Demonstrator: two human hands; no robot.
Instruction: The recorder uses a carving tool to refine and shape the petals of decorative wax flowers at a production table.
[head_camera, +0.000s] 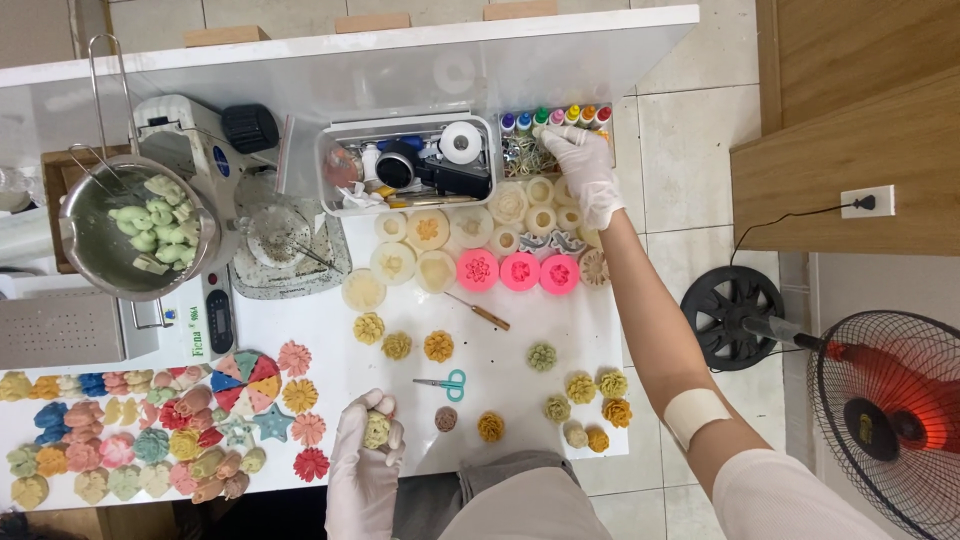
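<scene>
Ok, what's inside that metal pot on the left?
The metal pot holds a pile of pale green moulded pieces, heaped toward its right side against a greenish inner wall. Whatever lies beneath the pile, on the pot's bottom, is covered.

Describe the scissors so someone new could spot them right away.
Look at the white table, near its front edge among the flower-shaped pieces. The scissors lie flat right of the gloved left hand. Their turquoise handles stand out from the yellow flowers around them.

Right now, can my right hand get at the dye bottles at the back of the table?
Probably yes. The right hand is stretched out with its fingertips already at the row of dye bottles, and nothing lies between them. The left hand holds a flower piece near you.
</scene>
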